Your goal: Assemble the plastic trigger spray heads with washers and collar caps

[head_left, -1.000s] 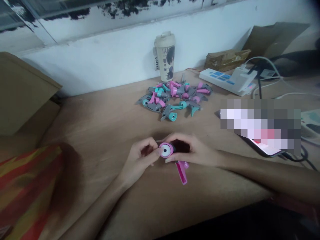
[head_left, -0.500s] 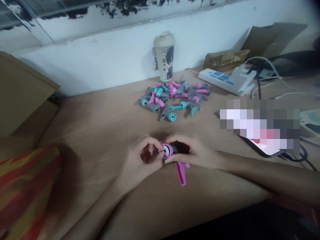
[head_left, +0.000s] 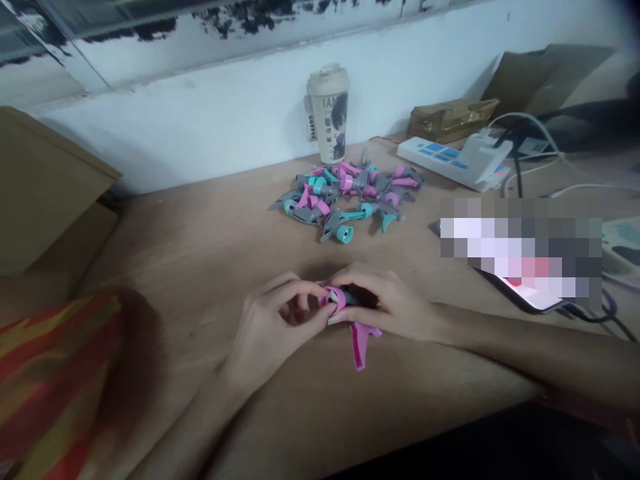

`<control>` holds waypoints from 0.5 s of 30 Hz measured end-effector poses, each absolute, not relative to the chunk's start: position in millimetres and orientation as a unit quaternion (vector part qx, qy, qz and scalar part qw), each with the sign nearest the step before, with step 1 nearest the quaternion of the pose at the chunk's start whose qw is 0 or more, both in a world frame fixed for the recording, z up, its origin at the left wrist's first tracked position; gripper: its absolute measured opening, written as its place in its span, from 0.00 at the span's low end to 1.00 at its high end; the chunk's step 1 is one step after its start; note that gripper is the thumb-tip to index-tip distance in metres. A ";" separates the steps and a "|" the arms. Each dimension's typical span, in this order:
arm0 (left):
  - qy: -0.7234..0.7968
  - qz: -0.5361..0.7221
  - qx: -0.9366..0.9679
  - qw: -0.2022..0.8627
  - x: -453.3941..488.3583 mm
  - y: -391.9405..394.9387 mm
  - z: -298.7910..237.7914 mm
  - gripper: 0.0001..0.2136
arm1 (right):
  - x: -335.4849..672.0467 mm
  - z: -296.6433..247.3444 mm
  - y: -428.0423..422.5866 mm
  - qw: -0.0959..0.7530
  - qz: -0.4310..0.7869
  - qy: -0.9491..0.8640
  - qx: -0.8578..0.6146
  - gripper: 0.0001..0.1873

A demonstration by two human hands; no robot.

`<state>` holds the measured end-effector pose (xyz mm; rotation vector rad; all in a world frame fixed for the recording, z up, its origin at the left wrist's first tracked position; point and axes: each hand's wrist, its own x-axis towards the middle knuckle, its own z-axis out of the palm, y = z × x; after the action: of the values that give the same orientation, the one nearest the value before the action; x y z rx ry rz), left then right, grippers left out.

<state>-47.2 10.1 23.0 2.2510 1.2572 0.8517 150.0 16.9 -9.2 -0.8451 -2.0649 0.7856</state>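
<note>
A pink and grey trigger spray head (head_left: pixel 361 343) is held up between my two hands, its pink trigger hanging below and its pink collar turned toward my left. My right hand (head_left: pixel 383 300) is closed around the grey body, which its fingers largely hide. With thumb and fingertips, my left hand (head_left: pixel 280 317) pinches at the collar's open end. Something pale shows inside the collar, but the fingertips partly cover it. Beyond my hands lies a pile of similar spray heads (head_left: pixel 345 193), in grey with pink or turquoise parts.
Behind the pile stands a lidded coffee cup (head_left: pixel 330 120). To the right are a white power strip (head_left: pixel 445 163) with cables, a phone (head_left: pixel 520 287) and a taped parcel (head_left: pixel 453 119). At the left are a cardboard box (head_left: pixel 50 193) and a red-and-yellow striped bag (head_left: pixel 60 380).
My left thumb and fingertips have shifted at the collar's opening and now cover more of the pale part inside. The hanging trigger has swung slightly left; my right hand keeps its grip.
</note>
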 end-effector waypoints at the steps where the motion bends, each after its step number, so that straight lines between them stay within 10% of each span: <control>1: 0.458 0.304 0.808 0.211 -46.9 9.8 22.4 0.03 | 149.8 -9.6 17.0 0.378 0.300 -0.811 -0.331 0.15; 15: 0.396 0.317 0.830 0.232 -48.0 10.6 17.5 0.04 | 148.8 -7.4 16.6 0.382 0.266 -0.822 -0.328 0.13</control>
<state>-48.0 10.6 17.5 2.2803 1.0881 0.8704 148.8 16.6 -7.4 -0.8363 -2.0987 0.6778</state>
